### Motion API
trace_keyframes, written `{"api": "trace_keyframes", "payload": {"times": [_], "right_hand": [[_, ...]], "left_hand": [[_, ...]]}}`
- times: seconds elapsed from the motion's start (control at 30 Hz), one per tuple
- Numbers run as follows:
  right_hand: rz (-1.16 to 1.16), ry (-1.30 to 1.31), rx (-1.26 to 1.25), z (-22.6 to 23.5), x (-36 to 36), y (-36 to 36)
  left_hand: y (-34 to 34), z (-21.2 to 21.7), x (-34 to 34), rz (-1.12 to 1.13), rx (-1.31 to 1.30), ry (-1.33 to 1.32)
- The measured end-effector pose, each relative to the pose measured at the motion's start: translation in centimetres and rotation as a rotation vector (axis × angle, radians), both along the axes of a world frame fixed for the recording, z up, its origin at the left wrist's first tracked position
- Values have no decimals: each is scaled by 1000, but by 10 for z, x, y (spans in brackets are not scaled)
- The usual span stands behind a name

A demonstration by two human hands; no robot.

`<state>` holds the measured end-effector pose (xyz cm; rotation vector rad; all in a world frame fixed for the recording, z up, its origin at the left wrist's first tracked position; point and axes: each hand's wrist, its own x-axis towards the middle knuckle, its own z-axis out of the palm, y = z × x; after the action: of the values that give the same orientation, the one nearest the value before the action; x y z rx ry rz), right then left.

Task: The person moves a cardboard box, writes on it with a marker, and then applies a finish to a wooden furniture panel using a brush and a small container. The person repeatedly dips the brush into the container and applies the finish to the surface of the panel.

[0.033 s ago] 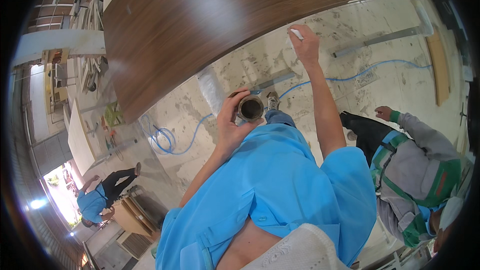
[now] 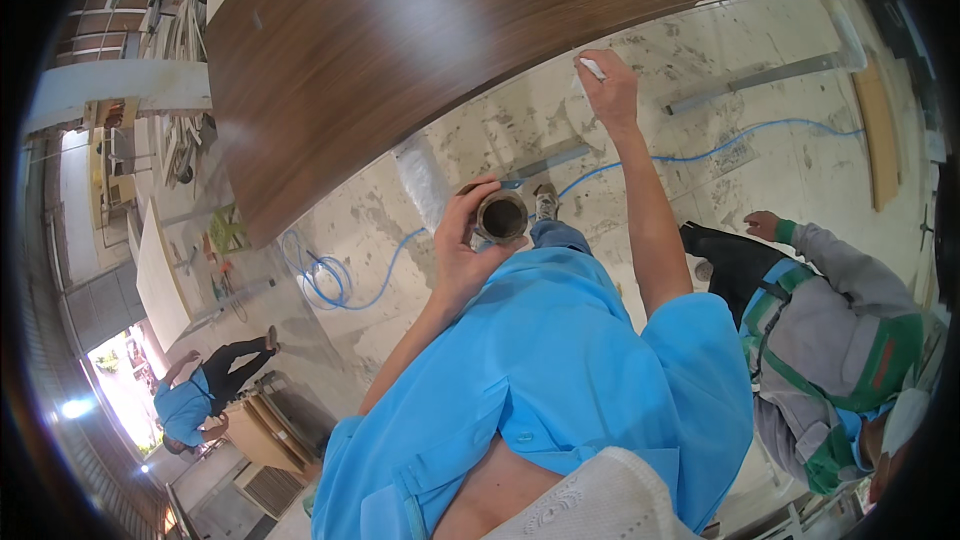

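My left hand (image 2: 466, 252) is wrapped round an open, round can (image 2: 502, 217) with a brownish rim and a dark inside, held in front of my body. A thin brown and blue object shows by its fingertips; its kind is not clear. Stretched out ahead, my right hand (image 2: 611, 90) is closed on a small white cloth (image 2: 592, 69), beside the near edge of a big dark wood-grain panel (image 2: 400, 50). A narrow gap of floor shows between that hand and the panel's edge.
A blue hose (image 2: 700, 152) runs across the stained floor (image 2: 560, 110) and coils at the left. To my right stands a person in a grey and green jacket (image 2: 840, 320). Far left is another person in blue (image 2: 190, 405). A long grey bar (image 2: 750, 81) lies right.
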<state>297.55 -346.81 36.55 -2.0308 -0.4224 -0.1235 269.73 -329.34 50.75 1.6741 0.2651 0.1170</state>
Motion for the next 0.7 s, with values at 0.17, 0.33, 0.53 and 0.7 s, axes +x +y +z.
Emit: {"api": "trace_keyframes", "payload": {"times": [0.17,0.33,0.53,0.7], "right_hand": [[-561,167,88,-1,27,-33],[-456,-422,9,35,123,-78],[-298,-453,-408,54,199,-73],[-36,-513,-334,22,123,-1]], "left_hand": [[-1,4,-3,24,10,-56],[12,9,-9,33,106,-33],[24,16,-33,112,135,-38],[41,16,-60,214,136,-25]]}}
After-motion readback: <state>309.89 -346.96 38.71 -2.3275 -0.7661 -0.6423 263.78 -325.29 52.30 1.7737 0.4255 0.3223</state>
